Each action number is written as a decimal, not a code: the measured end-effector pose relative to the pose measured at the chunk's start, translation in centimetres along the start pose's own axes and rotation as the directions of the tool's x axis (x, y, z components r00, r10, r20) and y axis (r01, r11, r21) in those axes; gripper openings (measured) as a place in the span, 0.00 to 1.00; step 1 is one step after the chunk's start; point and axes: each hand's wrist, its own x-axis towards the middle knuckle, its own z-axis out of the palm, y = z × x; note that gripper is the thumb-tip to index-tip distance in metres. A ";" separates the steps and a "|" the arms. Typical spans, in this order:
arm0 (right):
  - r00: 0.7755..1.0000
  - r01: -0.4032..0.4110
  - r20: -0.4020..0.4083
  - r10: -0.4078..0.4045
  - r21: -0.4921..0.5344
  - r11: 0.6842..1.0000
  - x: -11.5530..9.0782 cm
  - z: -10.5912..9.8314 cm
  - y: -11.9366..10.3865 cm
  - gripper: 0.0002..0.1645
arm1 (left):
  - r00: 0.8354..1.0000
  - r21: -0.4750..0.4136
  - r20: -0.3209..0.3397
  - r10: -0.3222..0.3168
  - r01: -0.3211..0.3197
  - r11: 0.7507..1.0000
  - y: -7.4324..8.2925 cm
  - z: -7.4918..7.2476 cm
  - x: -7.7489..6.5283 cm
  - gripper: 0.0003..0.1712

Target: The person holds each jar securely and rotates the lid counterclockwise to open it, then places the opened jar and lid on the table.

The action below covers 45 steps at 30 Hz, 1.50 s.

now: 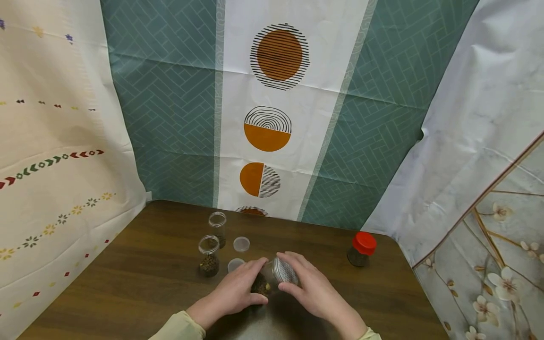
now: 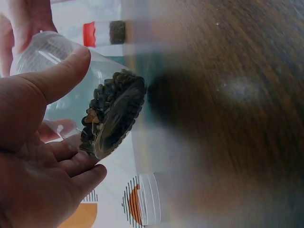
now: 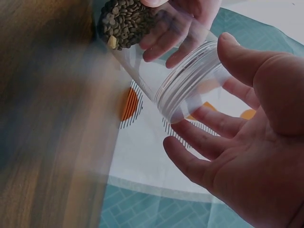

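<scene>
Patterned cloth (image 1: 378, 123) hangs behind a brown table (image 1: 127, 269); in the head view, a clear jar (image 1: 267, 273) leans above it, left hand (image 1: 238, 289) gripping its body, right hand (image 1: 308, 287) its mouth. Left wrist view: dark seeds (image 2: 110, 92) lie at the base. Right wrist view: ribbed rim (image 3: 186, 73) for purchase, since the jar seems light, stiff, slippery.

Left hand (image 2: 33, 171) holding a tilted clear jar (image 2: 100, 71)
Dark pellets (image 2: 107, 97) gather at its base; right hand (image 2: 23, 21) at its mouth. On the bench (image 2: 237, 123), a red-lidded jar (image 2: 104, 34) stands far right, a clear lid (image 2: 152, 199) lies left.
</scene>
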 end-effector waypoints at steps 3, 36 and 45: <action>1.000 0.006 0.014 -0.006 0.014 1.000 -0.1 0.0 0.0 0.41 | 1.000 -0.002 0.005 -0.004 0.004 1.000 0.0 0.0 0.0 0.54; 0.996 -0.082 -0.027 0.082 0.023 0.996 0.0 0.2 -0.1 0.37 | 0.999 -0.028 0.024 -0.025 0.025 0.999 -0.3 0.4 0.1 0.53; 0.999 -0.040 0.007 0.040 0.042 0.998 -0.3 0.0 0.1 0.37 | 0.999 -0.029 0.023 -0.023 0.024 0.999 -0.2 0.4 0.1 0.53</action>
